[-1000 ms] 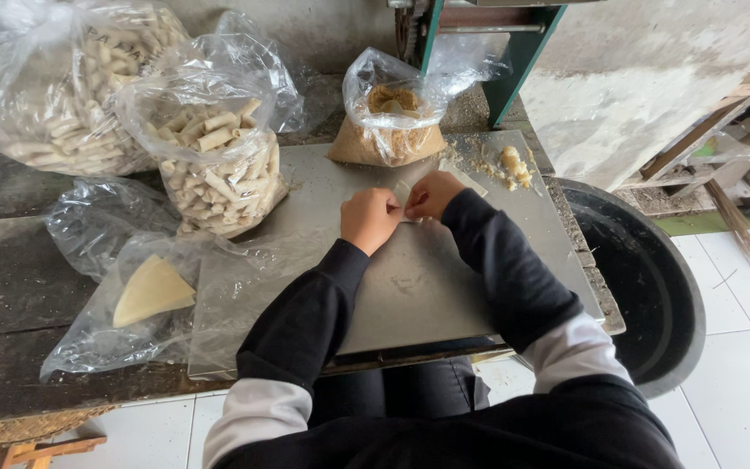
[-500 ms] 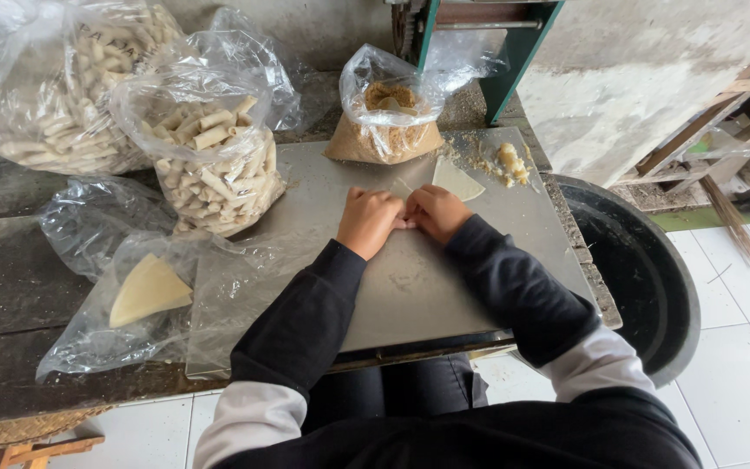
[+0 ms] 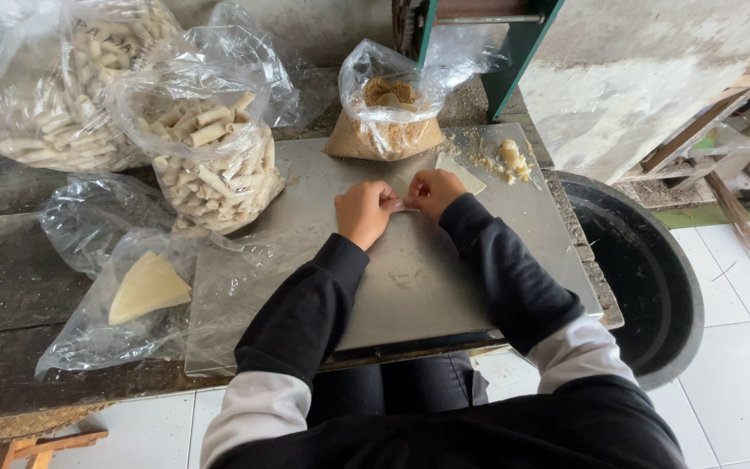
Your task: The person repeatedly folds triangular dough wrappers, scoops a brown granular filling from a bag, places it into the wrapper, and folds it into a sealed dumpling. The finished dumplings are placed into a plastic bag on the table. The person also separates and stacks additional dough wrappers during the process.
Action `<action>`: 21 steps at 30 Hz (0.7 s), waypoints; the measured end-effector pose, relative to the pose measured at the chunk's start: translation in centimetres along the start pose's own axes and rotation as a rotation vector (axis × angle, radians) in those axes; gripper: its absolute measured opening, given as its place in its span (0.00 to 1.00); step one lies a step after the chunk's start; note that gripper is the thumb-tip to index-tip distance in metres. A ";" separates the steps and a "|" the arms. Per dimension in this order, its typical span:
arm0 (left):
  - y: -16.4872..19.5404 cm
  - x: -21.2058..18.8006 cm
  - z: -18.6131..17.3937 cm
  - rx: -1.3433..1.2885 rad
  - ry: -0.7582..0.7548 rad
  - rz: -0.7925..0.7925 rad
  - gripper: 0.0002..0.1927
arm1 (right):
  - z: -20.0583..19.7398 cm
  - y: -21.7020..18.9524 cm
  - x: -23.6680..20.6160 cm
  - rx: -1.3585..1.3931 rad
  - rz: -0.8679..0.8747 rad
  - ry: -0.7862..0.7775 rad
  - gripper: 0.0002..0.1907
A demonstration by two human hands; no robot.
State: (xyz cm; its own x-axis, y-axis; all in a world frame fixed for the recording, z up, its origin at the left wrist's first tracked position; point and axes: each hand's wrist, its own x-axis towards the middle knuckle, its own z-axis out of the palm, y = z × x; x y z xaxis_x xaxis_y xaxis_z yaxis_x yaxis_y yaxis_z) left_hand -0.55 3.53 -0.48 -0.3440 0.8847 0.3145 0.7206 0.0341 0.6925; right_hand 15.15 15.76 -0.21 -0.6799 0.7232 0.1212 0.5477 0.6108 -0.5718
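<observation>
Workbench, dark wood, carrying a grey metal sheet (image 3: 444, 269). Left hand (image 3: 364, 211) and right hand (image 3: 431, 190), now drawn closer together than a second ago, are pinching fingers shut on a small pale wrapper roll (image 3: 403, 205) mid-sheet; rolling appears nearly finished. Lying just beyond: a loose wrapper (image 3: 462, 174), filling crumbs (image 3: 514, 159), a bag of brown filling (image 3: 384, 117). Sitting left: bags of finished rolls (image 3: 210, 165), a bag of triangular wrappers (image 3: 145, 287). Nothing is obstructing.

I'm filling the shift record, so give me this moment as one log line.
left hand: pinching small wrapper | right hand: pinching same wrapper | surface: metal board | nearby: bag of filling, bag of finished rolls
</observation>
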 end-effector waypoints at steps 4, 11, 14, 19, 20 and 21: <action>-0.5 -0.4 0.0 0.156 0.152 0.335 0.05 | 0.1 0.1 -1.4 -0.111 -0.243 0.156 0.06; 0.5 -0.6 -0.2 0.215 0.138 0.242 0.07 | 0.7 0.3 -1.9 -0.137 -0.157 0.229 0.07; 1.0 -0.6 -0.2 0.104 0.105 -0.017 0.06 | 1.8 0.2 -1.7 -0.111 0.046 0.309 0.06; 0.7 -0.4 0.0 -0.028 0.159 -0.018 0.05 | 2.0 0.0 -1.2 -0.054 0.062 0.364 0.07; 0.6 -0.4 0.0 0.015 0.183 0.064 0.04 | 1.8 -0.1 -1.3 -0.075 0.023 0.337 0.06; 0.4 -0.4 0.0 0.059 0.208 0.147 0.04 | 1.4 0.0 -1.5 -0.097 -0.016 0.310 0.06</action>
State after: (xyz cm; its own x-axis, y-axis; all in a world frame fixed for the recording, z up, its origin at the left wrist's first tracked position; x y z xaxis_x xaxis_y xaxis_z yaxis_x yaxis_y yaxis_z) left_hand -0.12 3.18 -0.38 -0.3448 0.7677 0.5401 0.8038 -0.0556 0.5923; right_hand 15.46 14.25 -1.50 -0.5160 0.7680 0.3793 0.5922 0.6398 -0.4899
